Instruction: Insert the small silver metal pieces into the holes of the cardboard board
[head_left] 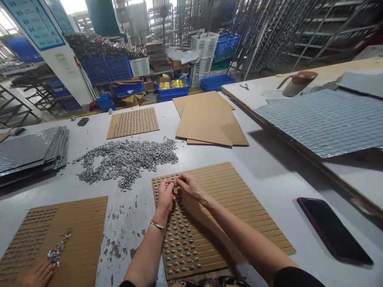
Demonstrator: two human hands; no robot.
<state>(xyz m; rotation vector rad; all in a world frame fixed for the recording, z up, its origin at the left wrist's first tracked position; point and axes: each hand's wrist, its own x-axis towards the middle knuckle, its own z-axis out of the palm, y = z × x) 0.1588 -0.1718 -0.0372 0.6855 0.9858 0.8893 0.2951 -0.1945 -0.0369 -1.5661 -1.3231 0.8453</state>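
A: What are the hands on?

B: A slotted cardboard sheet (pixel 239 207) at lower centre of the frame, its left columns filled with small metal pieces. The left hand (pixel 165 196) and right hand (pixel 189 186) meet at its upper left corner, fingers pinched narrow on what seems a tiny piece; too small to tell for sure.

A: And around it?

B: A heap of loose metal pieces (pixel 128 159) lies just above the sheet. A stack of cardboard sheets (pixel 209 119) sits at upper centre, a dark phone (pixel 333 231) at lower right. Another person's hand (pixel 37 274) rests on a second slotted sheet (pixel 80 235) at lower left.
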